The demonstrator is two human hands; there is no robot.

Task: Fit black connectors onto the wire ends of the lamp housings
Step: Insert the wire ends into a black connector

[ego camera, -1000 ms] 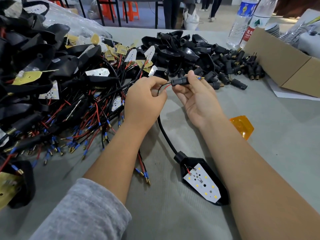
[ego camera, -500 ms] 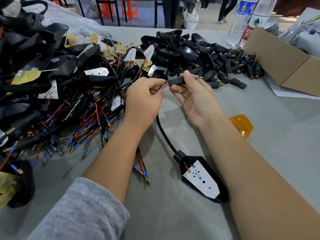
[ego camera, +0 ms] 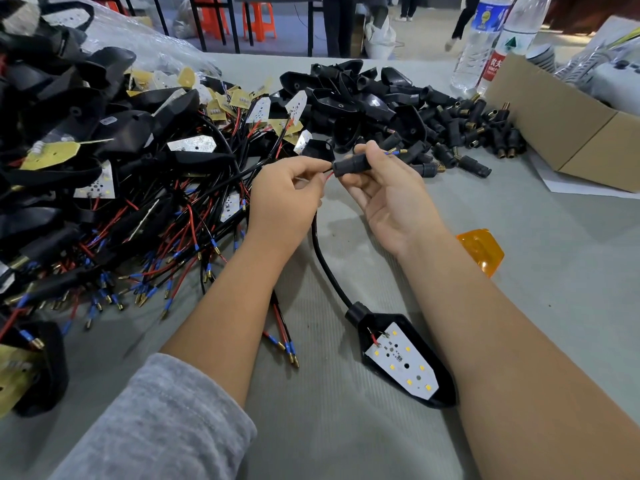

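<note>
A black lamp housing (ego camera: 408,362) with a white LED board lies on the grey table in front of me. Its black cable (ego camera: 325,261) runs up to my hands. My right hand (ego camera: 388,195) pinches a black connector (ego camera: 349,167) between thumb and fingers. The wire's blue-sleeved brass tip (ego camera: 394,152) sticks out of the connector's right end. My left hand (ego camera: 287,199) pinches the red and black wires just left of the connector.
A big heap of wired housings (ego camera: 104,174) fills the left. Empty black shells (ego camera: 346,102) and loose connectors (ego camera: 478,133) lie behind my hands. A cardboard box (ego camera: 571,133) and two water bottles (ego camera: 485,39) stand at the right. An orange lens (ego camera: 481,249) lies beside my right forearm.
The wires have gone further through the connector, and the tip sticks out more on the right. Both hands shifted slightly, the housing barely moved.
</note>
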